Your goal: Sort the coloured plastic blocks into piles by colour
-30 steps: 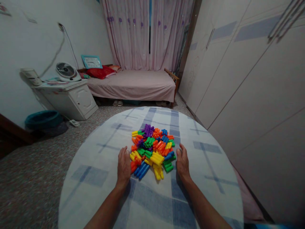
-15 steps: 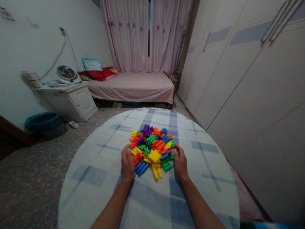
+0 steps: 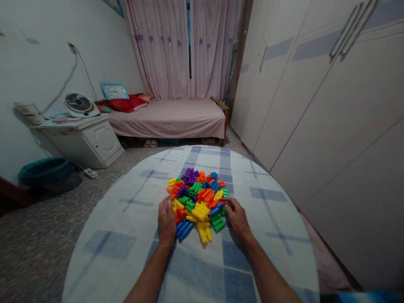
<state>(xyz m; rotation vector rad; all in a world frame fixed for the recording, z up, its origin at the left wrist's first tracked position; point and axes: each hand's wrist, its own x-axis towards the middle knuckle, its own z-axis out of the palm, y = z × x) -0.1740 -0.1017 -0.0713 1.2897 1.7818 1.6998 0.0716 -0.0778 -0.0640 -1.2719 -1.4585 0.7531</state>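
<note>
A heap of colourful plastic building blocks, shaped like joined tubes, lies on the round table (image 3: 120,235). Purple blocks (image 3: 190,176) are at the back, yellow blocks (image 3: 201,211) at the front middle, and blue blocks (image 3: 184,229) at the front left. Along the heap's left side rests my left hand (image 3: 167,219), open, its fingers partly hidden and close to orange and yellow blocks. My right hand (image 3: 237,216) is open at the right side, fingertips reaching over the edge at a blue block (image 3: 216,209) and green blocks (image 3: 217,222). Neither hand lifts anything.
A blue-and-white checked cloth covers the table. Beyond it stand a bed (image 3: 170,115), a white cabinet (image 3: 97,139) with a fan (image 3: 81,104) on top, and a teal bin (image 3: 46,170). A tall wardrobe (image 3: 315,126) runs along the right.
My right hand's fingers have moved inward over the heap's right edge. The left hand stays by the left side. The whole view has shifted slightly.
</note>
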